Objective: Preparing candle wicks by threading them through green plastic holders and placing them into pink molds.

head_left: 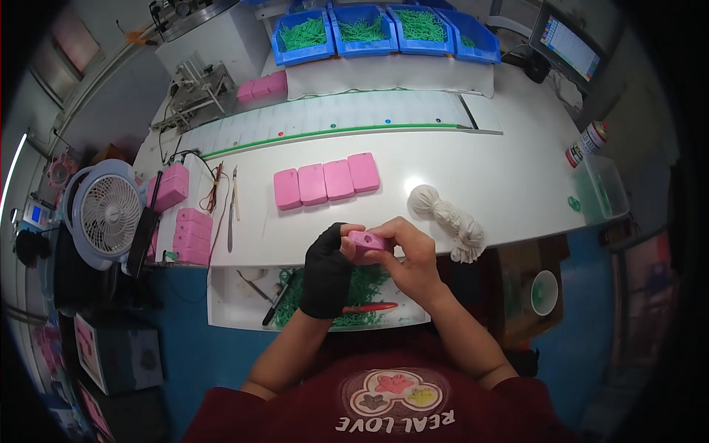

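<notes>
A small pink block (pixel 360 240) with a round hole in its upward side is held between both my hands, just above the table's front edge. My left hand (pixel 327 273), in a black fingerless glove, grips its left end. Bare fingers of my right hand (pixel 412 257) pinch the block's right end. Beyond my hands, a row of several pink blocks (pixel 326 181) lies side by side on the white table (pixel 399 166). Below them, an open drawer (pixel 225 299) holds green plastic scraps (pixel 362 284), a red-handled tool (pixel 373 307) and a black pen-like tool (pixel 276 303).
Blue bins (pixel 304 54) of green pieces line the back, behind a slatted strip (pixel 332 118). A bundled white cloth (pixel 447 221) lies right of my hands. Stacked pink blocks (pixel 193 236) and a fan (pixel 107 210) stand left. A spray can (pixel 587 144) and clear tub (pixel 602 190) stand right.
</notes>
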